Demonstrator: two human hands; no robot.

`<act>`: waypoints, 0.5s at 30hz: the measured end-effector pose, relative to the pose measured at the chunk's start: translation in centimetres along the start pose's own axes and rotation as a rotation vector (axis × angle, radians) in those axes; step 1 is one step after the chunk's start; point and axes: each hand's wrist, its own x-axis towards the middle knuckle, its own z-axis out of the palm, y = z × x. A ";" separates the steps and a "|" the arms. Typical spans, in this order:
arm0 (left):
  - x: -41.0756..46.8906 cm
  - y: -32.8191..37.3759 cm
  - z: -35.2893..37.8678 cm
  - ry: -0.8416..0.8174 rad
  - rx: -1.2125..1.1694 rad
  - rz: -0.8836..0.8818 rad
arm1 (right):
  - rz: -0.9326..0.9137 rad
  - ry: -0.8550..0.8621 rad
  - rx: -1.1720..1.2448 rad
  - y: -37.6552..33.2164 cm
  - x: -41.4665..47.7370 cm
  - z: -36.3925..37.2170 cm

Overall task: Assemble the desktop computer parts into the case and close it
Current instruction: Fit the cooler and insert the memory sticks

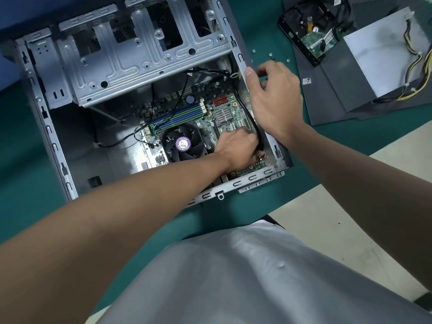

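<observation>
- The case (112, 66) lies open at centre; motherboard (224, 118) and fan (183, 143) are in (drive bays look bare)
- The left hand (236, 146) pinches a black cable (256, 127) at the board's 4 o'clock corner; the right hand (273, 97) sits curled on the 3 o'clock wall, holding what I cannot tell
- Left to fit, I judge: power supply (374, 59), hard drive (311, 40) and side panel (339, 106), all at 2 o'clock; screws (271, 54) lie loose nearby

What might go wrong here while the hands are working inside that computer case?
1. The left hand pinches a black cable at the motherboard corner; pushed in crooked, its plug might bend pins.
2. Loose screws lie on the mat just beyond the right hand, which grips the case wall; a nudge could scatter them.
</observation>
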 end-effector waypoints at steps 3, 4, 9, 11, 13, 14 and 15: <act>0.2 0.4 0.3 0.036 -0.122 -0.105 | -0.004 0.004 -0.002 0.0 0.0 0.0; 0.2 0.3 0.5 0.031 -0.144 -0.132 | -0.006 0.005 -0.003 0.1 -0.1 0.1; 0.5 0.5 0.2 -0.014 -0.222 -0.247 | -0.006 0.017 -0.004 0.2 -0.1 0.1; 0.4 1.0 0.1 -0.017 -0.232 -0.269 | -0.013 0.023 -0.008 0.1 -0.1 0.1; 0.2 1.3 0.1 -0.006 -0.216 -0.256 | -0.015 0.026 -0.008 0.0 0.0 0.2; 0.1 1.3 0.1 -0.002 -0.208 -0.244 | -0.015 0.027 -0.008 0.0 0.0 0.2; 0.0 1.3 0.1 -0.004 -0.201 -0.232 | -0.015 0.028 -0.010 0.0 0.0 0.2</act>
